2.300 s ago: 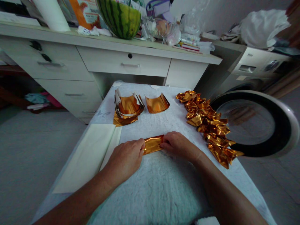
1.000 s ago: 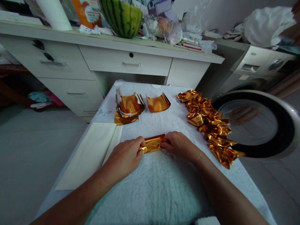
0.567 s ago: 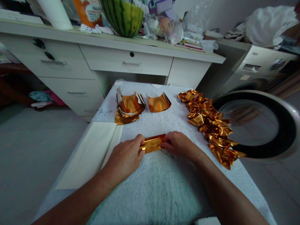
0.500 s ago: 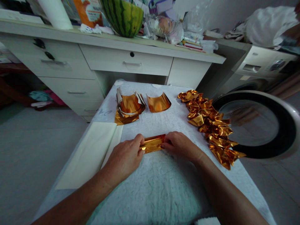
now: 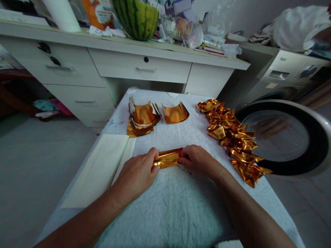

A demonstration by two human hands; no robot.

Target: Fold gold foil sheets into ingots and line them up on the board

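Note:
A strip of shiny gold foil paper (image 5: 168,158) is stretched between both hands above the cloth-covered table. My left hand (image 5: 141,170) is closed on its left end, thumb and fingers pinched. At the right end, my right hand (image 5: 196,159) pinches the same foil, its fingertips curled and partly hidden. Beyond the hands lie a stack of curved gold sheets (image 5: 143,115) and a single curved gold sheet (image 5: 176,113). Crumpled, folded gold foil pieces (image 5: 227,134) run in a row along the right side. White paper (image 5: 97,168) lies flat by my left forearm.
Behind the table (image 5: 165,213) stands a white desk (image 5: 144,70) with drawers, holding a cut watermelon (image 5: 137,19), a paper roll (image 5: 62,15) and plastic bags. At the right, the round door (image 5: 281,136) of a washing machine (image 5: 284,74) hangs out beside the table edge.

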